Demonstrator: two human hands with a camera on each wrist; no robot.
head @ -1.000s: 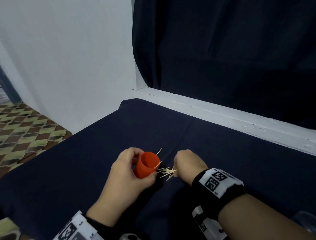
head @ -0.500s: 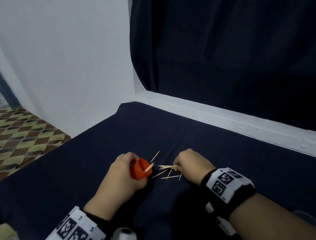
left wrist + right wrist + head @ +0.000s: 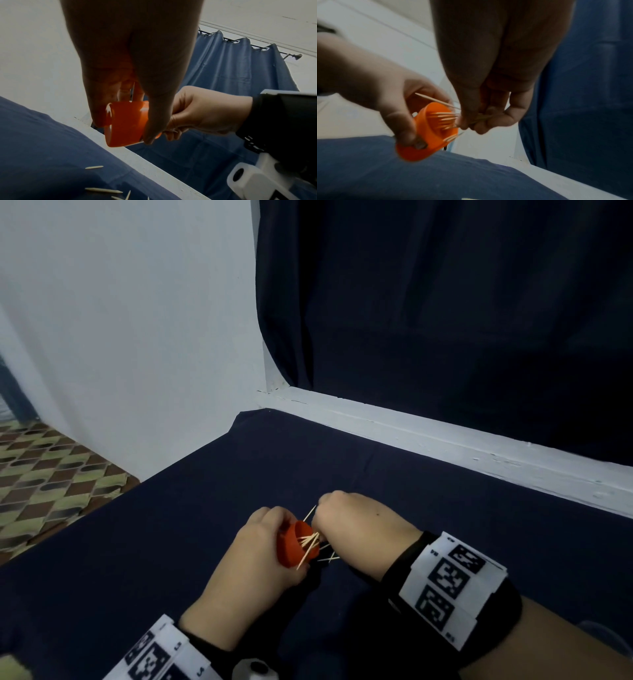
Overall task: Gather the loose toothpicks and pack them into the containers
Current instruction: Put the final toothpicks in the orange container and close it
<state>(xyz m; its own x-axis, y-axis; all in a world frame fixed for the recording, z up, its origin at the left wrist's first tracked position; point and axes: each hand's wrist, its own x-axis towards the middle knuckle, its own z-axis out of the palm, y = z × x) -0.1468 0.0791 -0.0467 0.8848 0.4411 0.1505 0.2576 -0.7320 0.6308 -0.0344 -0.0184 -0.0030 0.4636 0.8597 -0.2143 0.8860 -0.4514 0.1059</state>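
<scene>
Orange plastic container (image 3: 297,546) sits at lower centre of the head view, tipped on its side with the mouth toward the right hand (image 3: 356,529). Left hand (image 3: 260,563) is curled round it, probably to turn the opening into an easy target for sideways loading. Toothpicks (image 3: 310,542) fan across the mouth; a few lie on the dark blue cloth (image 3: 191,529) just below. Right-hand fingers are hidden here.

Left wrist view: thumb and fingers wrap the container wall (image 3: 126,121) at centre frame. Only this view shows loose toothpicks (image 3: 104,190) still on the cloth at the lower left edge, so gathering looks unfinished.

Right wrist view: only here is the pinch visible. Right fingertips (image 3: 462,121) clamp a bundle of toothpicks (image 3: 445,119), points already inside the container mouth (image 3: 435,129), centre frame. One stick (image 3: 435,100) splays above the rim and could miss.
</scene>
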